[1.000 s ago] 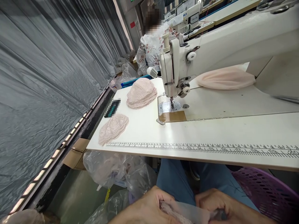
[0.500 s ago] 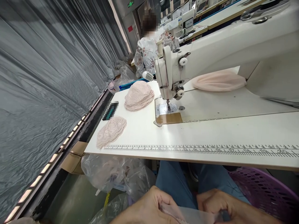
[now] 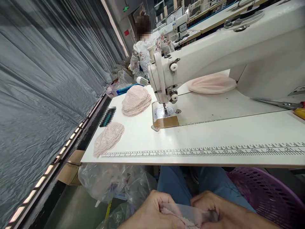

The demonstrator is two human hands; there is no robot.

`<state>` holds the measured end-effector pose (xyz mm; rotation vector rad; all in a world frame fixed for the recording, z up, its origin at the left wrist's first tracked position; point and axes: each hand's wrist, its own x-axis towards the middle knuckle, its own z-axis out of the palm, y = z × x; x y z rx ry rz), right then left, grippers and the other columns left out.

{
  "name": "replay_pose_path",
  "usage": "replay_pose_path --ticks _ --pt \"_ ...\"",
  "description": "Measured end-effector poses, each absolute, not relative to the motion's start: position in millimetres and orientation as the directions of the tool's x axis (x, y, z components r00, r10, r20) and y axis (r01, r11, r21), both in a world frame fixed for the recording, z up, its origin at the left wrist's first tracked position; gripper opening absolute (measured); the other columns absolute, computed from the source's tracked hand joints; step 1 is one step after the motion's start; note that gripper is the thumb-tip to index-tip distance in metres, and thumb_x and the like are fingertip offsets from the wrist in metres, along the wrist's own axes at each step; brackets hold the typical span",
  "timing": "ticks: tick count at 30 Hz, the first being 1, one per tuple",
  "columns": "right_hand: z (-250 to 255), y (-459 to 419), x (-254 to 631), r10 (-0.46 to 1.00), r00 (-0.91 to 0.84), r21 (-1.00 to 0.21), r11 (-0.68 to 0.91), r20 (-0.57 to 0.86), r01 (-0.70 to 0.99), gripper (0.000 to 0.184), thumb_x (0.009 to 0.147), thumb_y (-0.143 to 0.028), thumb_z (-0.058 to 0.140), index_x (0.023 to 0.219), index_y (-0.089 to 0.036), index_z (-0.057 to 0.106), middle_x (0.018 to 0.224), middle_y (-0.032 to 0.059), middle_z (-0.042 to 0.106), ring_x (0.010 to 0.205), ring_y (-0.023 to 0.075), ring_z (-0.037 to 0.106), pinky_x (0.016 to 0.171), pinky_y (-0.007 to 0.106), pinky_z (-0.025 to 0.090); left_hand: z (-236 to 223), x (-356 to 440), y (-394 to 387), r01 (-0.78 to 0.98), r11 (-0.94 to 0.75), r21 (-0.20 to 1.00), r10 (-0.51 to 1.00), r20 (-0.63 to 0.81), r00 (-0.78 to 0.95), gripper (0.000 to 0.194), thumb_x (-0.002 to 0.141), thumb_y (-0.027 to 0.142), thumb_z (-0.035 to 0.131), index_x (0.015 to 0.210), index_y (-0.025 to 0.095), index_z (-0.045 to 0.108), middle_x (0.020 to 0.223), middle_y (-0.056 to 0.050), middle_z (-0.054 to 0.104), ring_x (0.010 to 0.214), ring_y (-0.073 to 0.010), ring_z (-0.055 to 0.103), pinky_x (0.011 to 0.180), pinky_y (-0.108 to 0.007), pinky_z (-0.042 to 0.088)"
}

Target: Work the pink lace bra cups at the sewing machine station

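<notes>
Low in the view, over my lap, my left hand (image 3: 158, 208) is closed on one side of a thin, sheer pale fabric piece (image 3: 187, 211) with a scalloped lace-like edge. My right hand (image 3: 215, 210) grips the other side of it, fingers curled. The sheer fabric stretches between the two hands; its lower part is cut off by the frame. On the table in front lie a stack of pale pink lace pieces (image 3: 135, 100) and a smaller lace pile (image 3: 109, 138) at the left corner.
A white sewing machine (image 3: 164, 79) stands on the white table (image 3: 133, 140), which has a printed ruler along its front edge. Folded pink fabric (image 3: 212, 83) lies behind the machine arm; scissors (image 3: 281, 104) lie at right. A purple basket (image 3: 267, 190) and plastic bags (image 3: 114, 181) are below. A person (image 3: 145, 47) sits beyond.
The view has shifted slightly right, bringing the scissors into sight. My hands have come a little closer together, both still holding the sheer fabric.
</notes>
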<state>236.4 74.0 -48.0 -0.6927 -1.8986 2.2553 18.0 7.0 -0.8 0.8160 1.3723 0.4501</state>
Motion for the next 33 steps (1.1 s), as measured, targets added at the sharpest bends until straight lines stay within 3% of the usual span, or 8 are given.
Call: replay_pose_path --ticks 6,10,15,21,28,33 --pt "-44.6 75.2 234.2 0.372 -0.902 -0.971 -0.176 -0.220 0.164 0.044 0.072 -0.063 0.070 0.070 -0.019 0.067 0.074 -0.0010 0.055 0.073 0.0164 0.054 0.067 0.025 0.042 1.1 19.4 9.0 0.187 0.683 0.706 0.664 -0.707 0.244 0.047 0.047 0.044 0.091 0.080 0.015 0.074 0.060 0.006 0.055 0.055 -0.0051 0.041 0.059 -0.018 0.034" --pt "-43.0 74.5 237.1 0.409 -0.890 -0.977 -0.149 -0.202 0.154 0.043 0.076 -0.063 0.067 0.072 -0.021 0.069 0.076 -0.0010 0.054 0.074 0.0171 0.055 0.070 0.026 0.044 -2.7 20.6 11.3 0.182 0.673 0.717 0.675 -0.695 0.246 0.048 0.045 0.050 0.090 0.070 0.012 0.074 0.061 0.002 0.056 0.058 -0.0072 0.044 0.056 -0.020 0.030" --pt "-39.8 76.5 238.8 0.419 -0.888 -0.981 -0.104 -0.192 0.163 0.030 0.077 -0.051 0.070 0.070 -0.021 0.069 0.075 -0.0015 0.055 0.072 0.0164 0.056 0.067 0.024 0.045 -5.2 20.8 10.3 0.093 0.640 0.763 0.724 -0.639 0.262 0.049 0.041 0.049 0.093 0.069 0.012 0.075 0.064 0.001 0.057 0.058 -0.0076 0.047 0.055 -0.020 0.030" --pt "-37.9 74.4 236.6 0.422 -0.886 -0.981 -0.060 -0.190 0.182 0.027 0.074 -0.046 0.071 0.068 -0.020 0.066 0.070 -0.0020 0.053 0.070 0.0163 0.055 0.064 0.024 0.044 -2.5 21.6 10.5 0.186 0.587 0.788 0.763 -0.615 0.200 0.046 0.040 0.048 0.093 0.061 0.012 0.073 0.054 0.005 0.051 0.049 -0.0047 0.038 0.050 -0.020 0.027" --pt "-31.9 74.4 229.9 0.410 -0.888 -0.973 0.004 -0.209 0.231 0.030 0.076 -0.044 0.066 0.063 -0.021 0.051 0.070 -0.0028 0.049 0.073 0.0174 0.051 0.067 0.026 0.039 -2.3 21.6 8.7 0.167 0.556 0.814 0.785 -0.581 0.216 0.045 0.041 0.047 0.093 0.064 0.013 0.075 0.061 0.002 0.058 0.054 -0.0058 0.045 0.052 -0.019 0.029" --pt "-26.9 74.1 228.6 0.353 -0.897 -0.953 0.048 -0.265 0.300 0.025 0.074 -0.030 0.059 0.064 -0.022 0.037 0.070 -0.0033 0.044 0.074 0.0171 0.048 0.068 0.027 0.035 -8.3 21.3 6.6 0.127 0.539 0.833 0.801 -0.553 0.228 0.046 0.040 0.047 0.093 0.067 0.013 0.077 0.068 -0.002 0.062 0.060 -0.0089 0.053 0.057 -0.020 0.035"
